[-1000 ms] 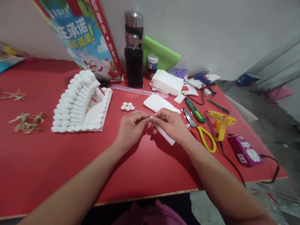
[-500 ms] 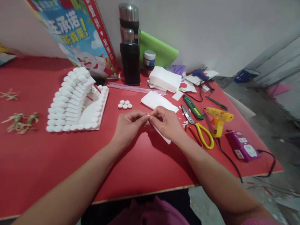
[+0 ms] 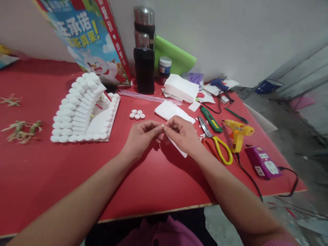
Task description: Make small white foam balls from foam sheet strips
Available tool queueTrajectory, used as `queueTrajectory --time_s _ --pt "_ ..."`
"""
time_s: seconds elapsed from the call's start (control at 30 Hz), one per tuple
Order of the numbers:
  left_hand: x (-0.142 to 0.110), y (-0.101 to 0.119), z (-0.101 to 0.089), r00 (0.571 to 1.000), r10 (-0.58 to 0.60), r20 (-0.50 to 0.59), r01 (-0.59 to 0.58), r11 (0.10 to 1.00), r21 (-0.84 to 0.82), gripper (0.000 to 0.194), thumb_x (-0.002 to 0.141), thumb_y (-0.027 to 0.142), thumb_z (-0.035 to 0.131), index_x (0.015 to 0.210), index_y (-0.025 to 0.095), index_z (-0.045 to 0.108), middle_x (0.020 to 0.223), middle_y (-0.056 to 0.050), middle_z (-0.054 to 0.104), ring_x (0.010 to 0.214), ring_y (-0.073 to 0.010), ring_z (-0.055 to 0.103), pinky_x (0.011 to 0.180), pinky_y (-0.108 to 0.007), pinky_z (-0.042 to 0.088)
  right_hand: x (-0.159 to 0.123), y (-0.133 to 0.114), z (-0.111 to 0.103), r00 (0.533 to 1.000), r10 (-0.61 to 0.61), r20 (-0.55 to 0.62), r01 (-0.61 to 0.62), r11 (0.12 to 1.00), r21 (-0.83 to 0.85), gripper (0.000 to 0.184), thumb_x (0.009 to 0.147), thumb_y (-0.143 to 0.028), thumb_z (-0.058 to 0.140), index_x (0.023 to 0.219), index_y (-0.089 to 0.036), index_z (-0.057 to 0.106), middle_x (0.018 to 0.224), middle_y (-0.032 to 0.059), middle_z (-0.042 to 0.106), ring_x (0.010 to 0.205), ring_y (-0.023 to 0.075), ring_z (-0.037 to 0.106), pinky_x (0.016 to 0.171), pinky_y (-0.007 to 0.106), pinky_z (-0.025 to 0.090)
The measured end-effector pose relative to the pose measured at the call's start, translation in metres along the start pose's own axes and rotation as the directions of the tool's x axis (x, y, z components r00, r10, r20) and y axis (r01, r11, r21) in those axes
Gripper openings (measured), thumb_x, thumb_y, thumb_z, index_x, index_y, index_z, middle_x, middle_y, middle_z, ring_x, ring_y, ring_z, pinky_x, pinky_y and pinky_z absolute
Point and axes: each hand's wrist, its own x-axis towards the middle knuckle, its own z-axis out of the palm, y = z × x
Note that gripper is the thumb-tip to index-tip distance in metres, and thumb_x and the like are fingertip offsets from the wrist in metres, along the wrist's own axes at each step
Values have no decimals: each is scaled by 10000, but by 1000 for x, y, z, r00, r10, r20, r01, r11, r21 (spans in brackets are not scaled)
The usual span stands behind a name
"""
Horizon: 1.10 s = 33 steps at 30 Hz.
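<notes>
My left hand (image 3: 144, 136) and my right hand (image 3: 180, 134) meet over the red table, thumbs and fingertips pinched together. Between them sits a tiny white piece (image 3: 163, 125), mostly covered by the fingertips; it looks like paper, but its exact kind is hidden. Under the right hand lies a white paper sheet (image 3: 170, 110), partly covered. Several round white discs (image 3: 137, 114) form a small cluster just beyond my left hand. Further left stands a white model (image 3: 85, 109) with steps, edged with rows of similar white rounds.
Right of my hands lie scissors (image 3: 215, 141), a green utility knife (image 3: 211, 118), a yellow glue gun (image 3: 237, 134) and a purple power box (image 3: 265, 163) with cords. Behind are a dark phone-like object (image 3: 144, 70), a thermos (image 3: 145, 20) and stacked white paper (image 3: 181, 87). Straw figures (image 3: 23, 131) lie left.
The view has shifted slightly. Both hands stay pinched together at the same spot, with only small finger movement around the white piece.
</notes>
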Motion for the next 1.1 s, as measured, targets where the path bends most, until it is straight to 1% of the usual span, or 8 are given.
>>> queueTrajectory --time_s 0.23,0.47,0.73,0.8,0.87,0.97,1.03,1.1 --pt "1 -1 -2 1000 -11 -6 11 1000 0 269 769 352 861 872 123 765 604 -26 649 499 -146 572 400 -278 542 1 3 0 1000 -24 -5 24 999 -33 124 933 -321 625 858 -233 579 730 -16 668 613 146 606 586 293 431" --pt "1 2 -1 993 106 -44 -100 987 128 199 789 331 811 834 145 755 583 -7 623 469 -136 558 377 -263 526 2 4 3 999 -31 -19 30 999 -32 113 923 -308 636 862 -225 590 724 -26 648 631 131 534 610 284 389" --pt "0 2 1 979 191 -72 -173 964 202 113 815 266 772 782 163 740 562 0 617 459 -112 539 423 -226 465 -3 -3 6 995 -50 -81 44 996 -75 126 919 -287 657 835 -221 593 727 -18 676 625 131 567 603 281 401" --pt "0 2 -1 976 207 -70 -188 958 217 104 830 259 766 789 166 746 558 6 610 468 -105 528 438 -219 442 -3 -5 4 997 -29 -73 28 1000 -15 139 912 -291 688 836 -217 599 735 -10 688 643 139 609 620 277 442" --pt "2 3 -3 971 232 -51 -216 952 215 89 838 246 768 796 168 754 572 8 615 494 -98 529 471 -214 436 0 -7 -1 997 77 23 -80 976 203 165 918 -327 712 869 -213 604 761 7 714 669 161 670 659 295 522" --pt "5 4 -8 974 225 -1 -223 966 129 82 839 255 788 822 179 760 592 13 620 524 -97 530 521 -224 447 8 -7 -13 904 238 356 -406 743 533 278 1019 -466 598 972 -192 623 844 66 763 704 204 738 722 380 626" --pt "7 5 -11 979 202 8 -202 977 60 114 808 272 829 840 186 763 598 20 614 529 -96 520 527 -225 440 14 -6 -17 785 255 564 -596 559 576 457 1103 -515 380 1015 -151 641 888 119 775 751 225 765 758 415 653" --pt "8 5 -14 982 191 8 -191 980 48 159 783 296 861 845 185 766 633 10 636 551 -101 532 535 -228 442 16 -6 -17 695 249 675 -705 424 569 600 1137 -476 196 1022 -105 654 896 148 774 784 226 777 789 419 662"
